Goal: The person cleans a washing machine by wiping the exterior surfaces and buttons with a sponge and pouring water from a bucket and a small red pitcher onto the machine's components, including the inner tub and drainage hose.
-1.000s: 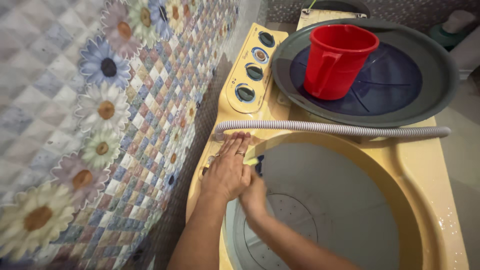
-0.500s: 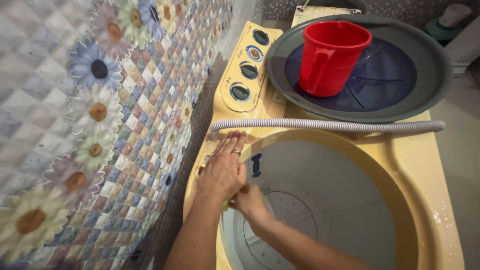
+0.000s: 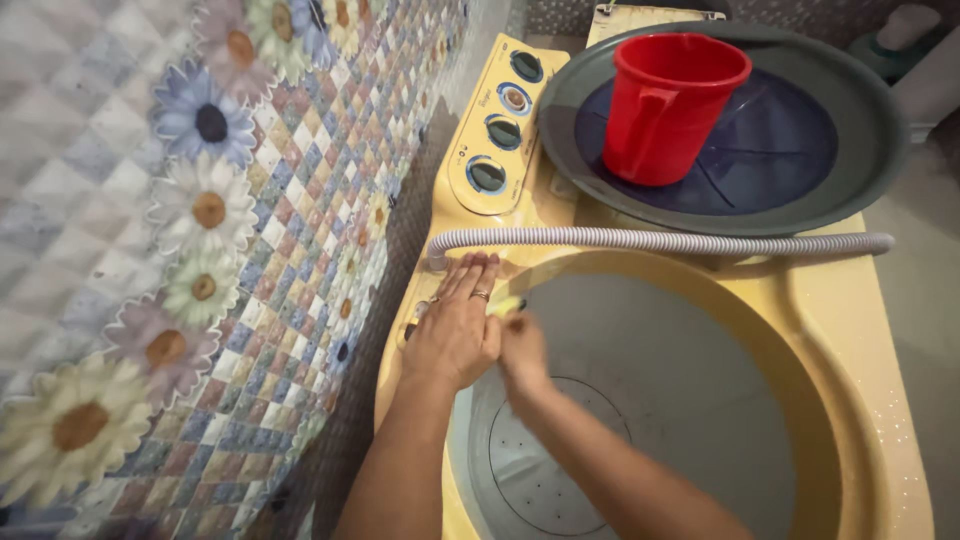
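Note:
My left hand (image 3: 455, 325) lies flat, fingers together, on the yellow rim of a washing machine tub (image 3: 840, 330), a ring on one finger. My right hand (image 3: 522, 352) is just inside the tub's left rim, pressing a small yellow-green scrubber (image 3: 503, 305) against the inner wall. The tub's grey inside (image 3: 660, 400) shows a perforated bottom plate low down.
A ribbed grey hose (image 3: 660, 241) lies across the machine above the tub. Beyond it a red bucket (image 3: 668, 105) stands in a round grey lid (image 3: 860, 150). Dials (image 3: 487, 174) sit on the yellow panel. A flower-patterned tiled wall (image 3: 200, 200) runs along the left.
My right hand has slid along the tub's rim, down and then back up beside my left hand, with the scrubber showing again. My left hand stays flat on the rim.

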